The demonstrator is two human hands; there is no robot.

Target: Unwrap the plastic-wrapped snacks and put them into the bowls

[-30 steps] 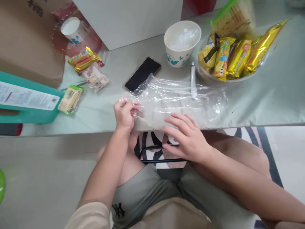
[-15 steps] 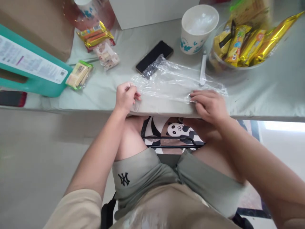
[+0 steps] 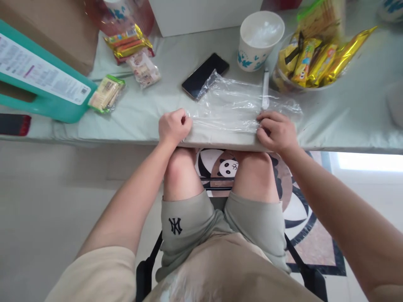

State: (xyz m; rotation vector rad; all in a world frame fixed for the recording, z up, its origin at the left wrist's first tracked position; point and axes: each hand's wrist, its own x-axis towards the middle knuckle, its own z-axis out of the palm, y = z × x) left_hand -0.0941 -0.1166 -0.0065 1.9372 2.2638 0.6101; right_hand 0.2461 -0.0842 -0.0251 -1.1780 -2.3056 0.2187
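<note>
A clear plastic bag [image 3: 228,107] lies crumpled and spread flat near the table's front edge. At its left end, my left hand [image 3: 175,127] is closed in a fist on the film. My right hand [image 3: 277,131] rests on the bag's right part, fingers curled and pinching the film by thumb and fingertips. What exactly lies under the right fingers is hidden. A slim white and silver tool [image 3: 265,90] lies across the bag just beyond that hand. The bag's far left corner overlaps a black phone [image 3: 205,75].
A paper cup [image 3: 260,42] and a clear tub of gold-wrapped snacks [image 3: 317,65] stand behind on the right. To the left are wrapped snacks [image 3: 143,69], a green-edged biscuit pack [image 3: 107,93] and a teal jug [image 3: 74,115]. A white box [image 3: 201,16] stands at the back.
My left hand has moved slightly right and turned into a tighter fist. My right hand has shifted slightly up, its fingers more curled. My knees have drawn closer together and the view has shifted.
</note>
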